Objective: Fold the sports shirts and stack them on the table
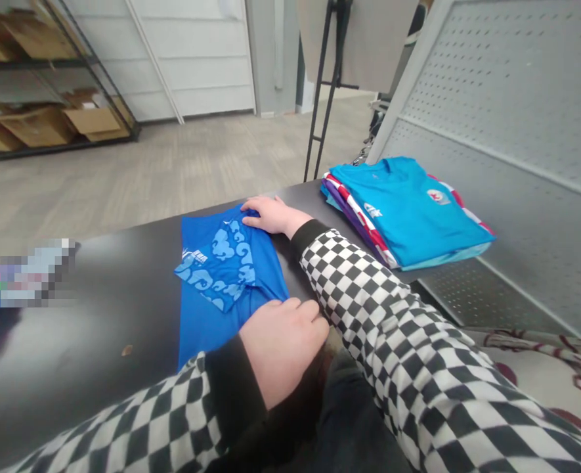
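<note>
A blue T-shirt (206, 335) lies partly folded on the black table. Its sleeve (226, 259), patterned with light-blue swirls, is turned inward across the body, beside a small white print. My right hand (270, 213) rests on the shirt's far right corner, fingers stretched out and slightly apart. Nearer to me, my left hand (285, 348) is closed at the shirt's right edge by the table's front, its fingers curled round the cloth. The fingertips of the left hand are hidden beneath it.
A stack of folded shirts (413, 210), bright blue on top, sits to the right by a grey perforated panel (507, 98). Colourful items (29, 276), partly pixelated, lie on the table's (107, 309) left. Shelving with cardboard boxes (39, 125) stands beyond.
</note>
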`<state>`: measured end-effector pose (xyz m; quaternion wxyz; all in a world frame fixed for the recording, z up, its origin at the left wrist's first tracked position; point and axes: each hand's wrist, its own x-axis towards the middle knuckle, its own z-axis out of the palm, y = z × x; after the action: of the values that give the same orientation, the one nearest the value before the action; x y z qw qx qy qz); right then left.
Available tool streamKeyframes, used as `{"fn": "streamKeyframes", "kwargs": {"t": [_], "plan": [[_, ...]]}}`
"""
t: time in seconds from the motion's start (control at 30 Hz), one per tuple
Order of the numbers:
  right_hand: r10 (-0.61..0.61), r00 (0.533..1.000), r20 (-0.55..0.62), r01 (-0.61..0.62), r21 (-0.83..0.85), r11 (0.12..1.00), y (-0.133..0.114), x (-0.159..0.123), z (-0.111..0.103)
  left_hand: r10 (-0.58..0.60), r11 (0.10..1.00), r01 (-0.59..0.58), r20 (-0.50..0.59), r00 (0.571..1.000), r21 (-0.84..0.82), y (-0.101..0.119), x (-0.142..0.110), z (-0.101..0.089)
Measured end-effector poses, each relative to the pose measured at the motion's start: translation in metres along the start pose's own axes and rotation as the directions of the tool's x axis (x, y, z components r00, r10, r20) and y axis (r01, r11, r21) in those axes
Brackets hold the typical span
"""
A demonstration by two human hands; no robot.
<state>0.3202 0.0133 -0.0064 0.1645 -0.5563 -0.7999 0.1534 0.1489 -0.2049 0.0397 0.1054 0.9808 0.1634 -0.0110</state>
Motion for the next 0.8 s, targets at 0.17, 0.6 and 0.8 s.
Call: {"fn": "streamKeyframes", "kwargs": {"t": [0.17, 0.6, 0.8], "plan": [[-0.02, 1.0, -0.024, 0.02, 0.008, 1.0, 0.002, 0.003, 0.002, -0.018, 0.996, 0.034, -0.183, 0.983, 0.085, 0.017, -0.048, 0.019], [-0.012, 0.999, -0.045, 0.013, 0.02, 1.0, 0.001, 0.001, -0.001, -0.787, 0.208, 0.276, 0.007, 0.617, -0.938, 0.053, -0.117, 0.103], [-0.009, 0.999, -0.048, 0.011, 0.039, 0.999, 0.003, 0.002, 0.0, -0.806, -0.318, 0.005, 0.273, 0.524, -0.948, 0.074, -0.102, 0.135]]}}
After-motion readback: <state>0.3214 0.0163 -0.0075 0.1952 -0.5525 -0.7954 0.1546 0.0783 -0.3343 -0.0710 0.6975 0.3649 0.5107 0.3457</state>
